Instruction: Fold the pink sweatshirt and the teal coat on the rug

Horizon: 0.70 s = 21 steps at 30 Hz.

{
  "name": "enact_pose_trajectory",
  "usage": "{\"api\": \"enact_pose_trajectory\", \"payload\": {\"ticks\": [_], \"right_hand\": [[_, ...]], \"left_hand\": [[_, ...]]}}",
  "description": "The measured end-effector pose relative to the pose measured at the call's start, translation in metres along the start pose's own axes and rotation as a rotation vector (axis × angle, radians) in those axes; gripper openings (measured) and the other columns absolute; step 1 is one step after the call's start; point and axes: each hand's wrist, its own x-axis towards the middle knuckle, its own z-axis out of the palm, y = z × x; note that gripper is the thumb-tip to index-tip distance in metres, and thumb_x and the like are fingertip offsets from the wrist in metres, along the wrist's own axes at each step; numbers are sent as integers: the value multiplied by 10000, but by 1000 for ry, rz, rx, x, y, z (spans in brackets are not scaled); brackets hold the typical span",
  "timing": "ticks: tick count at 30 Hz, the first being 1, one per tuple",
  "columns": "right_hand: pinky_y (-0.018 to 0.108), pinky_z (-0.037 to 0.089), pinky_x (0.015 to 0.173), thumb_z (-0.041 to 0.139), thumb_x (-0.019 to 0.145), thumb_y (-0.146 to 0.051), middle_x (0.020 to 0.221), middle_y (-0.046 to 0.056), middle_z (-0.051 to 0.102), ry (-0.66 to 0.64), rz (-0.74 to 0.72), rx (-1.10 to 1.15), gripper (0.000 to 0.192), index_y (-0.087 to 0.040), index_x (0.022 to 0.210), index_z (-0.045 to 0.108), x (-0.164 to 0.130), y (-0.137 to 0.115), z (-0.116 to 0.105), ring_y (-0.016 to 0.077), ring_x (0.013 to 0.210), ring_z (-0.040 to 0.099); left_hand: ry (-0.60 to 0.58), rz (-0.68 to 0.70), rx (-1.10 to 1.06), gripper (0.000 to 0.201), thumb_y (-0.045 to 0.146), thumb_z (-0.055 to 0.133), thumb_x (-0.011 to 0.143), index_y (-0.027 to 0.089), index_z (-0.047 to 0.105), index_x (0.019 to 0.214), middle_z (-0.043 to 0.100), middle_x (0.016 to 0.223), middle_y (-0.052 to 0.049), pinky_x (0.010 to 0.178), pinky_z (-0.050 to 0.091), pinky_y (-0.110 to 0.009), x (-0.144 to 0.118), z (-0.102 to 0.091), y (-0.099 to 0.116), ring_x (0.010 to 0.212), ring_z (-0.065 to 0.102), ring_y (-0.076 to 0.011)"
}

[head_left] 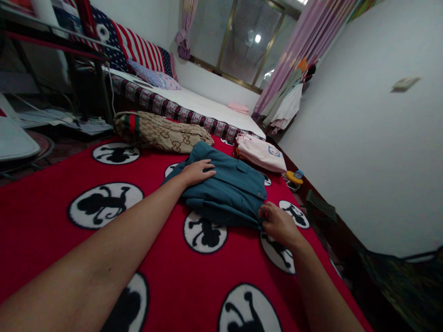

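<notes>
A folded teal garment (224,184) lies in the middle of the red blanket (166,258), with a small flap on its upper layer and a button near its right corner. My left hand (198,173) rests flat on the garment's upper left part, fingers stretched out to the right. At the near right corner, my right hand (277,222) has its fingers curled and pinching the cloth's edge. Loose folds run along the garment's near side between the two hands.
Behind the garment lie a brown patterned bag (166,131) and folded pink clothing (261,153). A bed (214,103) with pillows stands at the back under a window. On the left is a desk (55,41); a white wall (374,138) rises on the right.
</notes>
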Motion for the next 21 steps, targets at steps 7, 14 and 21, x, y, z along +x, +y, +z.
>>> {"api": "enact_pose_trajectory", "payload": {"ticks": [7, 14, 21], "right_hand": [[338, 407, 926, 696, 782, -333, 1228, 40, 601, -12, -404, 65, 408, -262, 1172, 602, 22, -89, -53, 228, 1108, 561], [332, 441, 867, 794, 707, -322, 1155, 48, 629, 31, -485, 112, 452, -238, 1127, 649, 58, -122, 15, 230, 1061, 560], [270, 428, 748, 640, 838, -259, 914, 21, 692, 301, -329, 315, 89, -221, 893, 698, 65, -114, 51, 180, 869, 628]], "left_hand": [[14, 9, 1, 575, 564, 443, 860, 208, 626, 1272, 419, 1503, -61, 1150, 270, -304, -2, -2, 3, 1369, 406, -223], [15, 14, -6, 555, 541, 468, 861, 192, 634, 1259, 429, 1495, -76, 1134, 297, -286, -3, -1, 3, 1352, 432, -216], [42, 77, -4, 497, 469, 555, 834, 167, 663, 1214, 490, 1444, -111, 1109, 337, -311, -4, -12, 12, 1326, 461, -234]]}}
